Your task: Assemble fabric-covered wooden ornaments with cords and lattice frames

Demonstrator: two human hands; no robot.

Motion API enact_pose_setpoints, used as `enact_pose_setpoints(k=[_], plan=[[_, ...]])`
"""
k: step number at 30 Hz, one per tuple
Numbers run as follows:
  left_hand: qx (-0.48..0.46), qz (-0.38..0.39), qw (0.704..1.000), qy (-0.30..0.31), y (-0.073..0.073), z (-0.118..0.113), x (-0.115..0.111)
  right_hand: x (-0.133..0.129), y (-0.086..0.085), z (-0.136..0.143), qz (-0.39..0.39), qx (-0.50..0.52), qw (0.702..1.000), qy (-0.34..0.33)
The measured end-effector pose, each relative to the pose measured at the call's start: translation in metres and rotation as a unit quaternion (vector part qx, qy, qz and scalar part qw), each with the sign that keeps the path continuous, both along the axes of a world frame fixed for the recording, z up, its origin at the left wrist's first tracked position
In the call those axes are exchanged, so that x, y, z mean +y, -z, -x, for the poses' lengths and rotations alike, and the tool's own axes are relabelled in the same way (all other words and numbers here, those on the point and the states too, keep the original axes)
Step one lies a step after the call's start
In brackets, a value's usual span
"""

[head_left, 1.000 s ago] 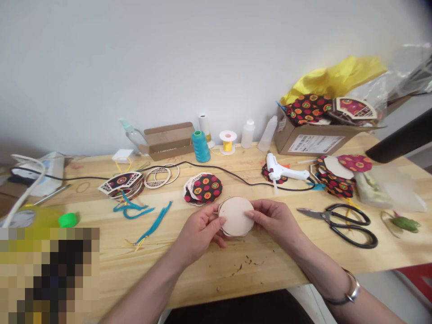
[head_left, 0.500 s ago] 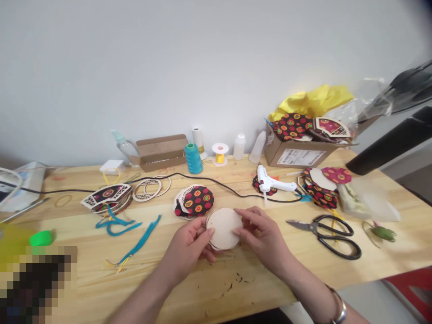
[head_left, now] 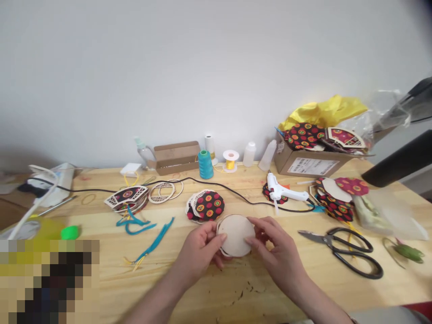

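Between my two hands is a small stack of pale round discs (head_left: 237, 235), held just above the wooden table. My left hand (head_left: 205, 245) grips its left edge, thumb on top and fingers underneath. On the right edge, my right hand (head_left: 272, 240) pinches the discs between thumb and fingers. What lies under the top disc is mostly hidden. Just behind my left hand sits a pile of round pieces covered in dark flowered fabric (head_left: 209, 205). Black-handled scissors (head_left: 351, 249) lie open to the right of my right hand.
A white glue gun (head_left: 283, 191) rests behind my right hand, its black cord crossing the table. Further back stand a teal thread cone (head_left: 205, 165), a yellow thread spool (head_left: 231, 161) and a full cardboard box (head_left: 313, 163). Blue tassels (head_left: 155, 240) and fan-shaped pieces (head_left: 130, 198) lie left.
The whole view has shifted, so the table and hands appear further right and slightly lower. Both hands keep hold of the discs, with little change in grip.
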State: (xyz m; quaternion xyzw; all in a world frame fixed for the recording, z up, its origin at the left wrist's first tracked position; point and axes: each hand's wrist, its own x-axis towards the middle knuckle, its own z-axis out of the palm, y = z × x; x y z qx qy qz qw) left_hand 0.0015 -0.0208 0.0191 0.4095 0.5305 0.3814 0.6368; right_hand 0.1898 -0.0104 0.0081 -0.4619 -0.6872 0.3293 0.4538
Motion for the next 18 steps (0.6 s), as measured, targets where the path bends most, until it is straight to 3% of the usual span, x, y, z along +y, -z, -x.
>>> enact_pose_setpoints(k=[5, 8, 12, 15, 17, 18], plan=[[-0.015, 0.001, 1.000, -0.006, 0.002, 0.001, -0.002, 0.002, -0.007, -0.003, 0.128, 0.063, 0.990, 0.011], [-0.018, 0.012, 1.000, -0.011, 0.002, 0.001, -0.003, 0.012, -0.017, -0.018, 0.144, 0.088, 0.983, 0.066], [-0.016, 0.035, 0.999, -0.011, 0.001, 0.001, -0.002, 0.035, -0.031, -0.066, 0.114, 0.018, 0.970, 0.213], [-0.021, 0.050, 0.998, -0.022, 0.000, 0.000, -0.001, 0.050, -0.036, -0.115, 0.093, -0.084, 0.918, 0.376], [-0.023, 0.060, 0.998, -0.024, -0.001, 0.000, -0.001, 0.055, -0.039, -0.144, 0.067, -0.134, 0.901, 0.406], [-0.022, 0.065, 0.997, -0.022, 0.000, -0.001, -0.001, 0.057, -0.040, -0.155, 0.051, -0.143, 0.915, 0.373]])
